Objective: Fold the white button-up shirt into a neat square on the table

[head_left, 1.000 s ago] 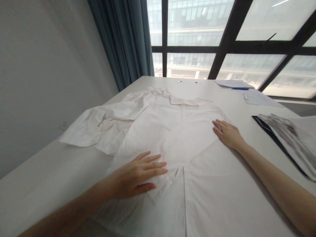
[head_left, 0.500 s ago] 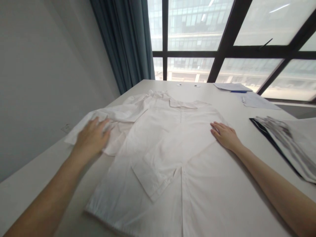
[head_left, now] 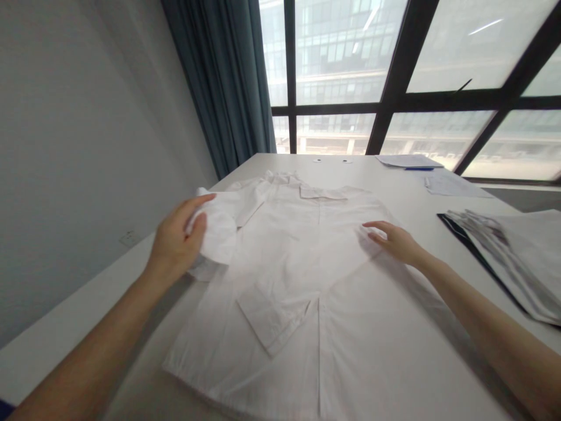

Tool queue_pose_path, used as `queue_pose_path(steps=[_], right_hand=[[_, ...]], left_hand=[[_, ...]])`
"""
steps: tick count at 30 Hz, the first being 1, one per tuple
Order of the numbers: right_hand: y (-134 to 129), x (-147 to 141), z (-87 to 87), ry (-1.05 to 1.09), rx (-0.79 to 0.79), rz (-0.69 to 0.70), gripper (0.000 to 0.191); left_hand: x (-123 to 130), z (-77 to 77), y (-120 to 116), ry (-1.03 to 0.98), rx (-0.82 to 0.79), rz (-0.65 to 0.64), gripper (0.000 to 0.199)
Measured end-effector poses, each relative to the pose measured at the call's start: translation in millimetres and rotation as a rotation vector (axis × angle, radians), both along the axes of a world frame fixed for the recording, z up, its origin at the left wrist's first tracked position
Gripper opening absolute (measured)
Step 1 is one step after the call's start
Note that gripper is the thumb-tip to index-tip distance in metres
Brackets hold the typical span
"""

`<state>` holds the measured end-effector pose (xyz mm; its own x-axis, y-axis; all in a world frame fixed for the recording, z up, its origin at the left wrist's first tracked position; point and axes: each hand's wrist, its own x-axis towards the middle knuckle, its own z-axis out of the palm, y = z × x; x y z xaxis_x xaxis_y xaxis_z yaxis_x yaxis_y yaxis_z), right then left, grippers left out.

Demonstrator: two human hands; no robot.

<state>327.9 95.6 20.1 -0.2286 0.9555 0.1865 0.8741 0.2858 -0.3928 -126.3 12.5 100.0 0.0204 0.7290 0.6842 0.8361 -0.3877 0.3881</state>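
Note:
A white shirt [head_left: 289, 263] lies spread over the white table, its collar toward the far side and one sleeve folded across the front so that the cuff [head_left: 274, 327] rests near the middle. At the shirt's left, my left hand [head_left: 177, 240] is curled round the other sleeve [head_left: 219, 231], which is lifted and bunched between thumb and fingers. My right hand [head_left: 394, 241] hovers just over the shirt's right side, thumb and fingers apart, holding nothing.
On the right of the table [head_left: 468, 222] lies a stack of pale folded cloth [head_left: 526, 251] with a dark edge. Papers [head_left: 407, 161] and a blue pen [head_left: 418, 169] are at the far right. A grey wall and a blue curtain [head_left: 223, 82] stand at the left.
My left hand has closed on the left sleeve and brought it up and inward, to the right. My right hand has risen off the shirt and shifted slightly left.

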Motion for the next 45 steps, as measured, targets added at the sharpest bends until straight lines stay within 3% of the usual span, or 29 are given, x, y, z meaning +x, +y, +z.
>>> queue_pose_path(steps=[2,5,7,8,10,13,16,19,22,25,30,33,45], right_hand=[[-13.4,-11.7,15.1,0.163,-0.127,0.103,0.043],[-38.1,-30.8,29.9,0.622,-0.544,0.248,0.058],[-52.6,-39.2,32.9,0.749,-0.712,0.230,0.065],[-58.2,-41.6,32.5,0.757,-0.739,0.205,0.067],[-66.2,-43.6,29.2,0.717,-0.727,0.154,0.071],[-73.4,-45.7,22.0,0.574,-0.657,0.076,0.076],[-81.1,-50.2,19.8,0.552,-0.648,0.100,0.073],[-91.2,-48.9,28.7,0.604,-0.539,0.144,0.063],[-99.9,-33.7,40.7,0.565,-0.294,0.050,0.056],[-105.1,-9.8,37.4,0.489,-0.186,-0.025,0.054],[-112.7,19.6,-3.7,0.431,-0.266,-0.058,0.052],[-115.8,23.7,-18.2,0.447,-0.304,-0.082,0.054],[-106.1,31.0,-7.8,0.398,-0.237,-0.100,0.055]], left_hand=[[45.1,6.4,-17.0,0.008,-0.086,-0.292,0.041],[91.1,4.6,-36.3,0.179,-0.408,-0.847,0.056],[103.6,-2.9,-35.2,0.208,-0.509,-1.001,0.050],[104.6,-8.5,-29.3,0.210,-0.502,-0.977,0.044],[97.8,-23.4,-8.1,0.214,-0.403,-0.787,0.041],[74.7,-51.2,36.1,0.371,-0.317,-0.432,0.061],[50.8,-76.0,77.7,0.506,-0.357,-0.067,0.072],[36.2,-91.3,106.9,0.497,-0.398,0.124,0.067],[30.1,-100.5,123.3,0.470,-0.390,0.158,0.060],[27.6,-108.2,129.7,0.455,-0.366,0.148,0.050],[25.4,-114.7,130.9,0.419,-0.333,0.133,0.047],[24.9,-114.2,130.9,0.399,-0.321,0.126,0.047],[26.2,-110.2,128.3,0.398,-0.302,0.120,0.042]])
